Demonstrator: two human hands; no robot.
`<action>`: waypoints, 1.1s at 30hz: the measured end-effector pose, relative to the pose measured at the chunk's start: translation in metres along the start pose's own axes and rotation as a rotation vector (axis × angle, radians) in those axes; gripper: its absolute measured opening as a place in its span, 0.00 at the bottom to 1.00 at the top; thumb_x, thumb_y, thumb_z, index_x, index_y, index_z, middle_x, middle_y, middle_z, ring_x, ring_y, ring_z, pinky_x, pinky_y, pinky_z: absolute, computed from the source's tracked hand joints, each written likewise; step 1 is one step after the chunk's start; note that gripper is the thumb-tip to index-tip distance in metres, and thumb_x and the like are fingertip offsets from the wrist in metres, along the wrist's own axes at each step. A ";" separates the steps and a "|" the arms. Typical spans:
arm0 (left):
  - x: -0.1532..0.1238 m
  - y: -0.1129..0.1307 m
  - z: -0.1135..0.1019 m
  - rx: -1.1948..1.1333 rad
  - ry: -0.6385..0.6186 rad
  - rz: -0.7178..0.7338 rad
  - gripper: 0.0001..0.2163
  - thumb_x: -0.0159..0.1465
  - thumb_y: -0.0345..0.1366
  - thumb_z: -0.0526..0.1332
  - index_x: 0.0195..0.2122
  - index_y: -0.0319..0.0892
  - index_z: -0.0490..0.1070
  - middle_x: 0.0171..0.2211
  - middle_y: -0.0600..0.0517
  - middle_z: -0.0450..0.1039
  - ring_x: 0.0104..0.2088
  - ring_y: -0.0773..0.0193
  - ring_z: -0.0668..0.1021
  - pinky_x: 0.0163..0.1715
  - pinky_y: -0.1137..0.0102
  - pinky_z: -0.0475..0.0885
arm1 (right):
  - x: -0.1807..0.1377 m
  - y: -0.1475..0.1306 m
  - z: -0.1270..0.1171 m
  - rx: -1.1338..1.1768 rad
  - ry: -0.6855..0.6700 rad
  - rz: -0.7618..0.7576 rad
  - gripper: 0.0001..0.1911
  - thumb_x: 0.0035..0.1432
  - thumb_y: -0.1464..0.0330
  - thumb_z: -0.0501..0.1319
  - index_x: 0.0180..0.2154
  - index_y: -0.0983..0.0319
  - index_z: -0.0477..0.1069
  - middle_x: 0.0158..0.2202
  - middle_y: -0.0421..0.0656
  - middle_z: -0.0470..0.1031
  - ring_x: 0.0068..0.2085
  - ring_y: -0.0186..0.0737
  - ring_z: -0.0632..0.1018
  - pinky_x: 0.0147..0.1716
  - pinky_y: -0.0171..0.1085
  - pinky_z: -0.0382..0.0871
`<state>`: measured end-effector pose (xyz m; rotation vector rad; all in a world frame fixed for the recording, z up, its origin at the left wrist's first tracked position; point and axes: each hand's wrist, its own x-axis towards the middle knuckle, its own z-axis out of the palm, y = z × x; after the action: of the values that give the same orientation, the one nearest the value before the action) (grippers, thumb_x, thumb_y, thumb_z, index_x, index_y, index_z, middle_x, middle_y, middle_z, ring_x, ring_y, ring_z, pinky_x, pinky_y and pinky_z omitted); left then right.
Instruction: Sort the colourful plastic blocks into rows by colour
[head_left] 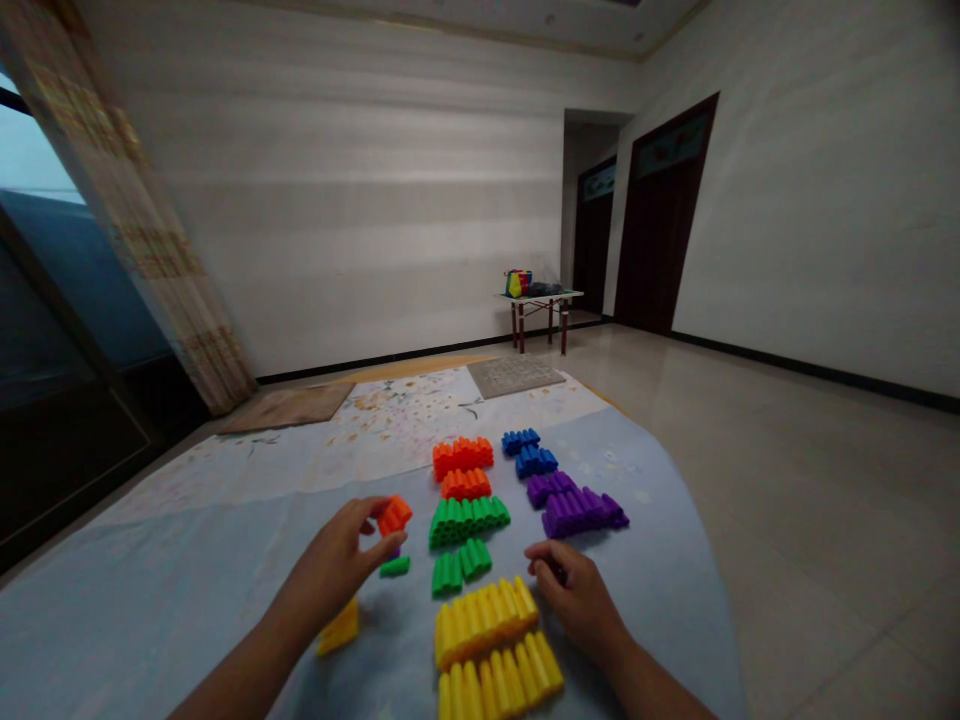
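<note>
My left hand (356, 540) is closed at the fingertips round a few small orange tubes (394, 514), above a single green tube (395, 567) and a purple piece mostly hidden under it. Yellow tubes (339, 628) lie partly behind my left wrist. My right hand (568, 585) hovers with curled fingers beside the rows of yellow tubes (487, 620); nothing shows between its fingers. Green tubes (469, 520) and orange tubes (463, 457) are lined up farther away in groups. To their right lie purple tubes (577, 508) and blue tubes (529, 452).
A pale blue flowered cloth (637, 590) covers the round-edged table. Two flat mats, one brown (292, 407) and one grey (516, 377), lie at its far side. A small table (538, 295) with a colourful bag stands near the back wall.
</note>
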<state>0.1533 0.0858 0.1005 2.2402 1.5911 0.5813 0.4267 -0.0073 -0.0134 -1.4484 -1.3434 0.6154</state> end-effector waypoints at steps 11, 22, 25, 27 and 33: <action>0.101 0.064 0.063 0.107 -0.038 0.117 0.23 0.55 0.38 0.60 0.53 0.40 0.66 0.52 0.45 0.70 0.52 0.59 0.71 0.53 0.68 0.63 | 0.003 0.001 0.003 0.014 -0.008 0.027 0.13 0.54 0.69 0.53 0.35 0.64 0.75 0.30 0.45 0.76 0.33 0.40 0.76 0.33 0.34 0.66; 0.121 0.054 0.094 0.285 -0.154 0.015 0.25 0.49 0.40 0.62 0.51 0.49 0.69 0.53 0.45 0.69 0.54 0.49 0.68 0.51 0.55 0.61 | 0.003 -0.002 0.002 -0.010 -0.039 0.049 0.13 0.55 0.70 0.52 0.35 0.64 0.74 0.31 0.44 0.76 0.32 0.40 0.75 0.33 0.34 0.66; 0.122 0.051 0.095 0.281 -0.170 0.013 0.25 0.49 0.41 0.61 0.51 0.50 0.68 0.53 0.46 0.69 0.55 0.50 0.67 0.50 0.55 0.61 | 0.003 -0.001 0.003 -0.004 -0.048 0.050 0.13 0.55 0.69 0.52 0.35 0.64 0.74 0.30 0.44 0.75 0.32 0.40 0.75 0.33 0.34 0.66; 0.122 0.050 0.095 0.273 -0.170 0.008 0.25 0.49 0.40 0.62 0.51 0.50 0.69 0.53 0.46 0.69 0.55 0.49 0.67 0.50 0.55 0.61 | 0.003 -0.001 0.003 -0.006 -0.051 0.046 0.13 0.55 0.69 0.52 0.35 0.64 0.74 0.30 0.44 0.75 0.32 0.40 0.75 0.33 0.34 0.66; 0.119 0.052 0.087 0.205 -0.115 0.003 0.30 0.46 0.42 0.65 0.53 0.48 0.67 0.54 0.44 0.68 0.55 0.46 0.68 0.52 0.52 0.61 | 0.002 0.001 0.003 -0.012 -0.041 0.041 0.13 0.55 0.68 0.53 0.35 0.64 0.75 0.31 0.45 0.75 0.33 0.40 0.75 0.33 0.35 0.66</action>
<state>0.2739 0.1789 0.0674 2.3744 1.6553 0.2955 0.4248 -0.0042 -0.0149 -1.4834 -1.3541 0.6675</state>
